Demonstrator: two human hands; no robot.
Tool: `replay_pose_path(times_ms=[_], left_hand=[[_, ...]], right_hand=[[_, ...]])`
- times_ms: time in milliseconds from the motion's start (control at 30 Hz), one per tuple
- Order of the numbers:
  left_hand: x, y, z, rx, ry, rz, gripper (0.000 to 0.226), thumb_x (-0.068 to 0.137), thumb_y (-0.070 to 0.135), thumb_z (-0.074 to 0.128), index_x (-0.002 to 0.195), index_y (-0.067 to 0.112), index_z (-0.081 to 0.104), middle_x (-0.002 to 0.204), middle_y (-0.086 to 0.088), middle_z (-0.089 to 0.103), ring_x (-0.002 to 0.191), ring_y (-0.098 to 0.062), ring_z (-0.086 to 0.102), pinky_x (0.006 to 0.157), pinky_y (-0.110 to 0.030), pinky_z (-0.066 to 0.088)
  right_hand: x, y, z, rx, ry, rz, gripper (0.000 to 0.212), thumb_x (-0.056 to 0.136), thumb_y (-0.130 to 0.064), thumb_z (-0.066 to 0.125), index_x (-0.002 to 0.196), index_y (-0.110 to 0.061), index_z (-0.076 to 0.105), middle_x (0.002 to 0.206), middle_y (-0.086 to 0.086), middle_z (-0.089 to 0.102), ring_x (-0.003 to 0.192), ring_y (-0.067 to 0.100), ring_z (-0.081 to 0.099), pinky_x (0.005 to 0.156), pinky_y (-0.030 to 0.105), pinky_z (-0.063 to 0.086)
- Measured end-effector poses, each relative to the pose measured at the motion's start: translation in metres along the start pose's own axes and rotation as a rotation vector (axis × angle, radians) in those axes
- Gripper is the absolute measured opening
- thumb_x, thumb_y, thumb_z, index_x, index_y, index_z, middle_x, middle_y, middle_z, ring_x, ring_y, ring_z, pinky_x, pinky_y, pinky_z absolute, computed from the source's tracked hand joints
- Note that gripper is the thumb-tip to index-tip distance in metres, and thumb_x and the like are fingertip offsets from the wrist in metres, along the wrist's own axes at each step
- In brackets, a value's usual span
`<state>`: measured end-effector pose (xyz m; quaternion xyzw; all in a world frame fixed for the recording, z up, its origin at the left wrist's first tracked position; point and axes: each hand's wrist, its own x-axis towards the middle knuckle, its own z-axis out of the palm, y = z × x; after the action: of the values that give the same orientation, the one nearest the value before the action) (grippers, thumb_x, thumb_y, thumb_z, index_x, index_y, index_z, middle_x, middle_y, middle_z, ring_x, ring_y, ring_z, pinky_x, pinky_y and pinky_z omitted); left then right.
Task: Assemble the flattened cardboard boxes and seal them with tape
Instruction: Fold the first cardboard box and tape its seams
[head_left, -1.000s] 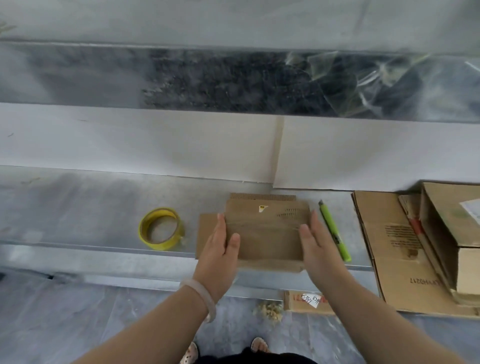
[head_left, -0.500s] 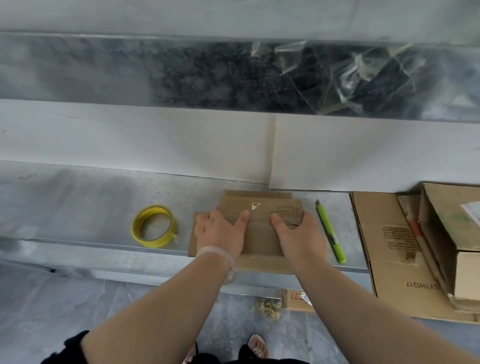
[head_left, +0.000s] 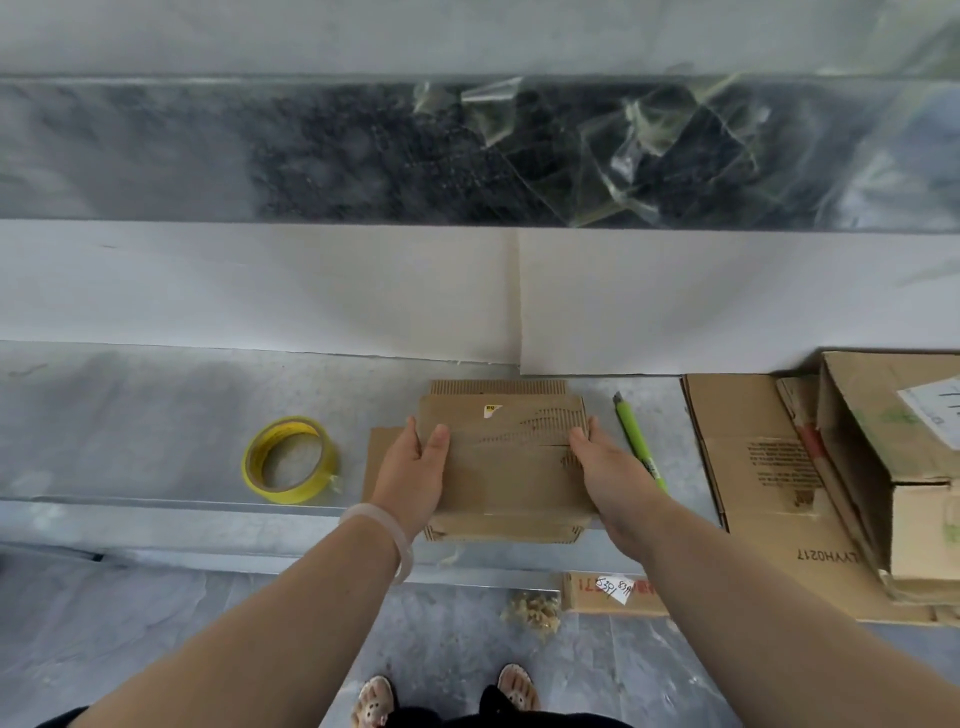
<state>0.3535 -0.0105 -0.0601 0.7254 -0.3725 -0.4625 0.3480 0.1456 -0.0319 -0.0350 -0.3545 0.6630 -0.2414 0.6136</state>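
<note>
We found the flattened cardboard box lying at the centre of the frame on the grey tabletop, its near edge reaching the tabletop's front edge, with the left hand against its left edge and the right hand against its right. The fingers of both lay straight and close together along those edges, with the left thumb resting on the top face. We could not tell whether any fingertips hooked underneath. We judged the corrugated board light and stiff across its panels but quick to crease along the scores, with a torn, ribbed top skin, so the side edges looked the best place to hold it. How many layers lay in the pile was hard to make out. The yellow tape roll sat left of it and a green utility knife just right, partly hidden by the right hand.
</note>
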Motion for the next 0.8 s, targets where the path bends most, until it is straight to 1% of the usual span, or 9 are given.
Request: replay_pose_path(times_ms=[200, 333, 500, 567, 633, 667, 733, 767, 800], left_hand=[[-0.001, 0.0, 0.0, -0.046, 0.019, -0.036, 0.052, 0.098, 0.046, 0.039, 0.142, 0.018, 0.042, 0.143, -0.003, 0.048, 0.131, -0.023, 0.044, 0.11, -0.045, 0.035], [-0.005, -0.002, -0.001, -0.064, 0.029, -0.04, 0.052, 0.098, 0.047, 0.038, 0.141, 0.018, 0.043, 0.144, -0.003, 0.047, 0.132, -0.024, 0.043, 0.111, -0.046, 0.033], [-0.016, 0.0, 0.001, -0.103, 0.034, -0.052, 0.049, 0.099, 0.047, 0.037, 0.139, 0.021, 0.045, 0.138, -0.001, 0.052, 0.126, -0.022, 0.048, 0.108, -0.044, 0.037], [-0.028, 0.0, 0.0, -0.156, 0.03, -0.039, 0.041, 0.099, 0.046, 0.038, 0.132, 0.027, 0.053, 0.125, 0.003, 0.059, 0.112, -0.015, 0.055, 0.098, -0.038, 0.045], [-0.043, -0.001, -0.003, -0.239, 0.002, -0.004, 0.026, 0.099, 0.042, 0.042, 0.119, 0.039, 0.058, 0.113, 0.01, 0.064, 0.099, -0.007, 0.058, 0.09, -0.036, 0.049], [-0.05, -0.002, -0.006, -0.25, -0.014, 0.021, 0.024, 0.099, 0.04, 0.044, 0.119, 0.044, 0.056, 0.113, 0.013, 0.064, 0.101, -0.006, 0.059, 0.094, -0.038, 0.049], [-0.061, -0.004, -0.013, -0.268, -0.052, 0.069, 0.044, 0.098, 0.033, 0.05, 0.139, 0.041, 0.039, 0.129, 0.011, 0.057, 0.115, -0.01, 0.054, 0.105, -0.041, 0.042], [-0.066, -0.003, -0.017, -0.296, -0.071, 0.082, 0.056, 0.097, 0.027, 0.052, 0.147, 0.037, 0.028, 0.136, 0.006, 0.052, 0.119, -0.012, 0.052, 0.108, -0.041, 0.039], [-0.07, -0.001, -0.022, -0.315, -0.08, 0.106, 0.066, 0.096, 0.02, 0.055, 0.15, 0.035, 0.021, 0.14, 0.002, 0.049, 0.121, -0.013, 0.051, 0.109, -0.039, 0.037]], right_hand=[[-0.008, 0.006, -0.004, 0.164, -0.036, -0.032, 0.053, 0.104, -0.035, 0.041, 0.154, -0.029, 0.025, 0.147, -0.011, 0.044, 0.13, 0.012, 0.045, 0.115, 0.039, 0.032], [-0.02, 0.018, 0.009, -0.152, 0.157, -0.151, 0.049, 0.103, -0.047, 0.034, 0.145, -0.023, 0.044, 0.138, 0.0, 0.055, 0.126, 0.021, 0.05, 0.111, 0.044, 0.038], [-0.026, 0.014, 0.007, -0.206, 0.174, -0.146, 0.049, 0.104, -0.043, 0.03, 0.142, -0.018, 0.048, 0.134, 0.003, 0.057, 0.124, 0.023, 0.051, 0.109, 0.045, 0.039], [-0.037, 0.016, 0.006, -0.159, 0.173, -0.167, 0.047, 0.104, -0.043, 0.033, 0.143, -0.02, 0.047, 0.134, 0.001, 0.057, 0.124, 0.021, 0.051, 0.109, 0.045, 0.04], [-0.052, 0.018, 0.005, -0.117, 0.151, -0.242, 0.046, 0.101, -0.043, 0.043, 0.145, -0.027, 0.043, 0.129, -0.012, 0.059, 0.121, 0.01, 0.054, 0.104, 0.037, 0.046], [-0.061, 0.016, 0.004, -0.137, 0.146, -0.312, 0.046, 0.099, -0.043, 0.049, 0.144, -0.034, 0.042, 0.123, -0.027, 0.058, 0.113, -0.002, 0.055, 0.096, 0.027, 0.049], [-0.08, 0.006, -0.001, -0.259, 0.16, -0.467, 0.047, 0.096, -0.04, 0.056, 0.133, -0.062, 0.035, 0.107, -0.054, 0.047, 0.1, -0.021, 0.049, 0.081, 0.011, 0.043], [-0.091, -0.001, -0.003, -0.318, 0.164, -0.541, 0.051, 0.096, -0.038, 0.056, 0.125, -0.072, 0.031, 0.105, -0.058, 0.043, 0.101, -0.025, 0.046, 0.08, 0.011, 0.041], [-0.1, -0.008, -0.006, -0.375, 0.168, -0.613, 0.054, 0.096, -0.038, 0.056, 0.123, -0.076, 0.028, 0.111, -0.054, 0.043, 0.108, -0.023, 0.044, 0.086, 0.016, 0.044]])
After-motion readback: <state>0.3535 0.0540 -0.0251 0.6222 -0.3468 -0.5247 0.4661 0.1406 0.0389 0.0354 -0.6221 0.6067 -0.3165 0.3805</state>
